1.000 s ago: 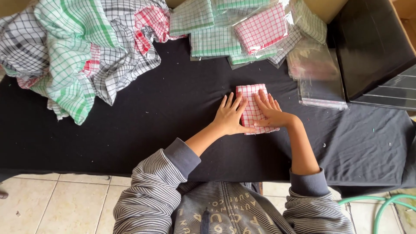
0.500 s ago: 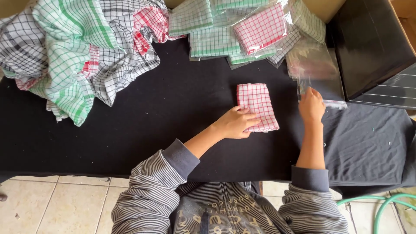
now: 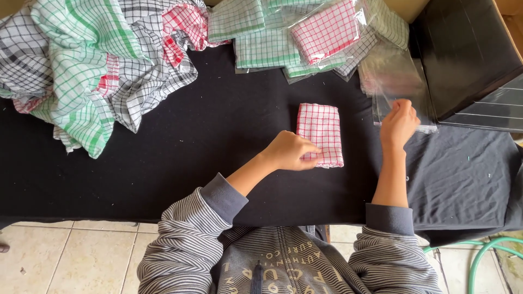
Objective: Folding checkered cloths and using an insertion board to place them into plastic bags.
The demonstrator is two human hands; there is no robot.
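A folded red-and-white checked cloth (image 3: 320,130) lies on the black table cover (image 3: 180,163). My left hand (image 3: 291,151) rests on its lower left corner, fingers curled onto the cloth's edge. My right hand (image 3: 399,121) is to the right of the cloth, pinching the near edge of a clear plastic bag (image 3: 395,81) on top of a stack of such bags.
A heap of loose green, grey and red checked cloths (image 3: 81,60) fills the far left. Folded cloths in clear bags (image 3: 305,38) lie along the far edge. A black box (image 3: 463,54) stands at the far right. A green hose (image 3: 485,253) lies on the tiled floor.
Both hands were pressing the folded cloth. My right hand left it and moved right to the stack of clear bags, where it now pinches one; my left hand slid to the cloth's lower corner.
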